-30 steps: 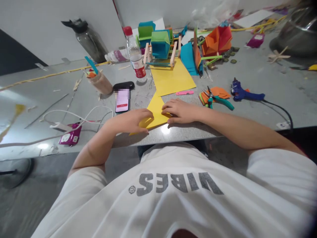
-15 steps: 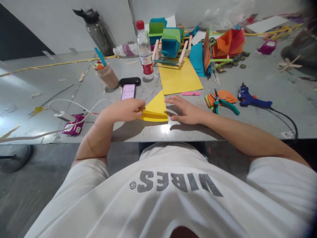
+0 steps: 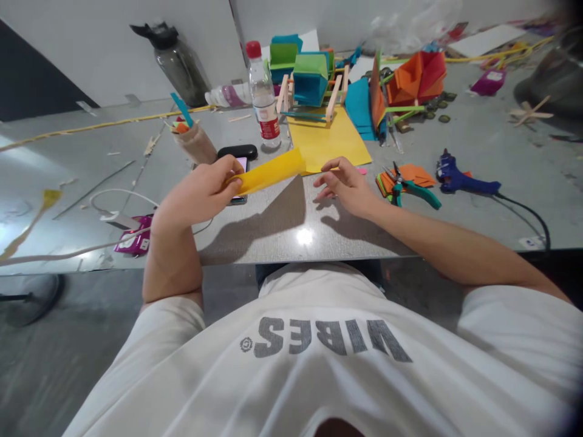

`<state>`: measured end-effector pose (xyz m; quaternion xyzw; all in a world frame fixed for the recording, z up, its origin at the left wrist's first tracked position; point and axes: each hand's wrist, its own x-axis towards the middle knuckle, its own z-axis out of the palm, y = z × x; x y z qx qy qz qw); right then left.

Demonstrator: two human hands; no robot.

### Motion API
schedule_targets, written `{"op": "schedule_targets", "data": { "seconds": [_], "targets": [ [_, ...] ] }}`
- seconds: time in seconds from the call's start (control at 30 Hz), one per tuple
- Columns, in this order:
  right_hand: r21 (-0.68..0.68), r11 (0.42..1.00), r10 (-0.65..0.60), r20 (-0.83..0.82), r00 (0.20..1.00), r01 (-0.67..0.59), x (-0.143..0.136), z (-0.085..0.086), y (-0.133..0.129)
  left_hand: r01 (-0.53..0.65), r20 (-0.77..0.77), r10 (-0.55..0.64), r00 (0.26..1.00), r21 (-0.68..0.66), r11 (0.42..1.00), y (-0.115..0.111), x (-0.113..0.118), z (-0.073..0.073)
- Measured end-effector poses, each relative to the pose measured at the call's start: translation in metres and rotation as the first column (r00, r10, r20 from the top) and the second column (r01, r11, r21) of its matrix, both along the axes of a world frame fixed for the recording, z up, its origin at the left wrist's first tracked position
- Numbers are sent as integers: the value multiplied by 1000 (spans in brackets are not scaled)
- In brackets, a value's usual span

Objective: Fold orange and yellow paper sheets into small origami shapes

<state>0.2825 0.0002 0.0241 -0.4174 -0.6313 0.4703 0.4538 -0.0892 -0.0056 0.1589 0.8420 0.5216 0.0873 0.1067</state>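
My left hand (image 3: 204, 185) pinches one end of a folded yellow sheet of paper (image 3: 271, 172), lifted off the table so that its shadow falls below. Partly covered by that hand and the paper is a phone (image 3: 240, 199). My right hand (image 3: 344, 185) hovers to the right of the paper with fingers apart and nothing in them. Just behind it, a larger yellow sheet (image 3: 334, 142) lies flat, and a pink cutter (image 3: 362, 171) shows only in part past the fingers.
Pliers (image 3: 421, 193) lie on orange paper pieces, beside a blue glue gun (image 3: 467, 179). Toward the back stand a plastic bottle (image 3: 264, 100), a stick cup (image 3: 198, 144), a paper-and-stick model (image 3: 312, 82) and a dark flask (image 3: 182, 70). Cables run by a purple box (image 3: 136, 235).
The folded yellow paper has been raised off the table and turned edge-on by my left hand, which moved left and up. My right hand shifted slightly right and away from it.
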Motion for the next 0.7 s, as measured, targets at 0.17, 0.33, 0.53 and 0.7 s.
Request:
{"op": "schedule_targets", "data": {
  "seconds": [0.17,0.33,0.53,0.7],
  "targets": [
    [240,947,200,81,976,-214,1,0,-13,30,37,-32,999,54,998,-12,-10,7],
    [466,823,176,335,926,-325,9,-3,-16,1,153,-11,988,70,998,-10,-4,-2],
    [436,881,2,385,923,-184,19,-9,-2,31,594,-16,805,-15,999,23,7,-48],
    [394,918,-69,256,964,-39,27,-14,22,109,883,33,468,-94,990,50,21,-86]
  ]
}}
